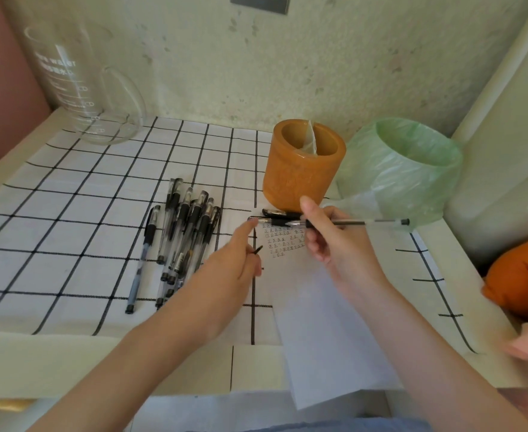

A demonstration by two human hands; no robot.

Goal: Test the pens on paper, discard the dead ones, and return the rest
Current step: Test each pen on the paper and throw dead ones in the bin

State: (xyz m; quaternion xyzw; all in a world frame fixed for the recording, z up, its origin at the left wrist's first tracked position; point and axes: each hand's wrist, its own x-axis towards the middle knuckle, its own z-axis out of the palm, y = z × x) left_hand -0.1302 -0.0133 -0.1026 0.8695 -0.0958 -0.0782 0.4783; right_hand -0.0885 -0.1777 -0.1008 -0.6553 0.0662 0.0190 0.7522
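Note:
My right hand (328, 235) holds a clear gel pen (365, 223) level above the white paper (321, 322), its tip pointing left over rows of small ink marks (283, 241). My left hand (231, 269) hovers at the paper's left edge, pinching a small black pen cap (258, 250), index finger stretched out. A pile of several black-capped pens (184, 235) lies on the checked cloth to the left. Two more pens (276, 217) lie at the paper's top edge, in front of the amber pen holder (303, 169).
A small bin lined with a green plastic bag (412, 169) stands right of the holder. A glass measuring jug (85, 88) sits at the back left by the wall. An orange object (521, 275) lies off the table's right edge.

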